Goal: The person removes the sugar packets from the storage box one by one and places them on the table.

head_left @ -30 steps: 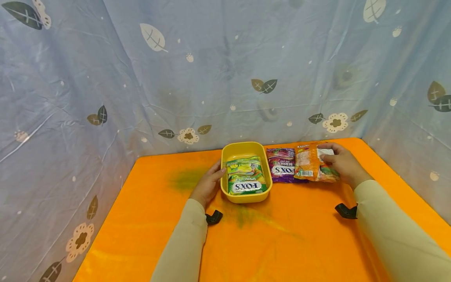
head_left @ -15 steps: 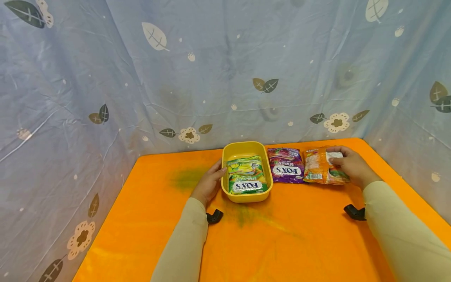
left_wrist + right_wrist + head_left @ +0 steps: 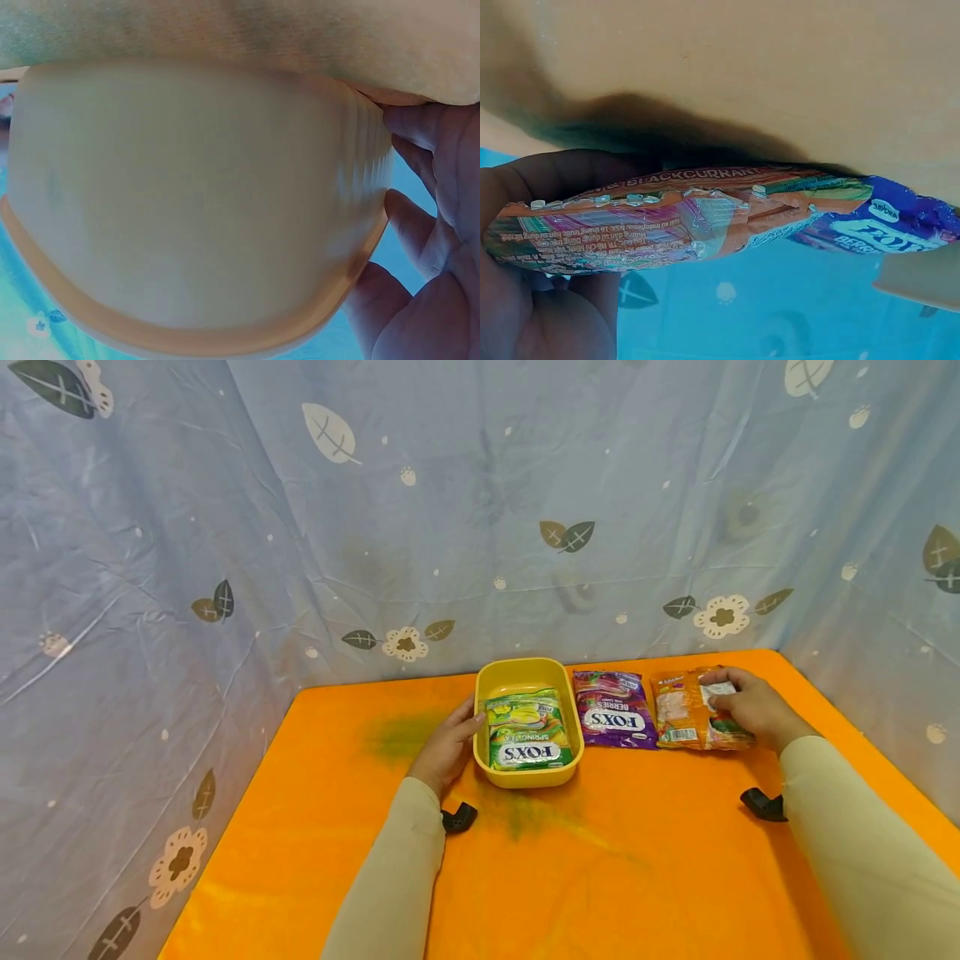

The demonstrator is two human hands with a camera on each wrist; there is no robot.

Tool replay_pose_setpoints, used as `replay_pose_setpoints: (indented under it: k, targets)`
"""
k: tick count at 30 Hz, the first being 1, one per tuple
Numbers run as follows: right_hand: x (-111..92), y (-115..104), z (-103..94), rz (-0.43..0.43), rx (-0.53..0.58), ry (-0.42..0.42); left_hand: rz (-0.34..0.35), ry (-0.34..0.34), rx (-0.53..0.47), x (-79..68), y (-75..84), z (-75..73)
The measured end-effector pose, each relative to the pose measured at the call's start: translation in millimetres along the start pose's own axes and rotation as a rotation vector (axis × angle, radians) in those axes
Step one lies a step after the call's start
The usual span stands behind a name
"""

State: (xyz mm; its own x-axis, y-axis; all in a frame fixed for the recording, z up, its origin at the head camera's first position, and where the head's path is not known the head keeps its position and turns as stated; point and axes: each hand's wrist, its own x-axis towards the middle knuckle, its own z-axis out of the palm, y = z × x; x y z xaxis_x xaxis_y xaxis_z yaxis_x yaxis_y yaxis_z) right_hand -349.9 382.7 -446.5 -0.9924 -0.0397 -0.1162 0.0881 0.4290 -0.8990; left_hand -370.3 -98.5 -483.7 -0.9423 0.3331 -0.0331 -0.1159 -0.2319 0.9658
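Note:
My left hand (image 3: pixel 447 745) holds the left side of a yellow plastic tub (image 3: pixel 528 779), thumb at the rim and fingertips against the outer wall. In the left wrist view the tub's wall (image 3: pixel 187 202) fills most of the picture. Inside the tub lies a green Fox's Spring Tea candy bag (image 3: pixel 527 727). At the right, my right hand (image 3: pixel 757 708) grips an orange candy bag (image 3: pixel 686 714) by its right edge, with its barcode side up. The right wrist view has this orange bag (image 3: pixel 645 225) edge-on, between thumb and fingers, close over the table.
A purple Fox's Berries candy bag (image 3: pixel 613 710) lies flat between the tub and the orange bag. The table has an orange cover (image 3: pixel 570 877). A blue curtain (image 3: pixel 450 510) with leaves and flowers stands behind and along both sides.
My right hand has moved right with the orange bag, off the purple bag it partly covered. The left hand and tub have stayed in place.

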Motion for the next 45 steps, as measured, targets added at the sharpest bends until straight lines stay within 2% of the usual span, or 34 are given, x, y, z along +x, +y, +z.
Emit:
replay_pose_setpoints:
  k: [12,19,23,30,38,42,45]
  targets:
    - [4.1,0.1,0.6,-0.023,-0.032,0.007,0.008,0.002,0.000,-0.5,1.4,0.4]
    - [4.3,-8.7,-1.9,-0.017,-0.138,-0.012,0.006,-0.005,0.000,-1.3,3.2,0.9]
    - [4.2,-11.8,-3.1,-0.002,-0.157,-0.023,0.009,-0.002,-0.002,-1.4,3.5,1.1]
    - [3.8,-12.0,-3.0,-0.033,-0.232,0.025,0.022,-0.021,-0.012,-0.3,2.3,1.0]
    - [1.8,-11.7,-3.8,-0.023,-0.210,0.091,0.041,-0.042,-0.011,-0.3,0.7,0.2]
    - [0.1,-9.5,-6.2,-0.026,-0.165,0.089,0.031,-0.028,-0.012,-1.2,0.7,0.2]
    - [-1.7,-6.9,-9.6,-0.020,-0.175,0.086,0.029,-0.022,-0.008,-2.0,1.0,0.2]
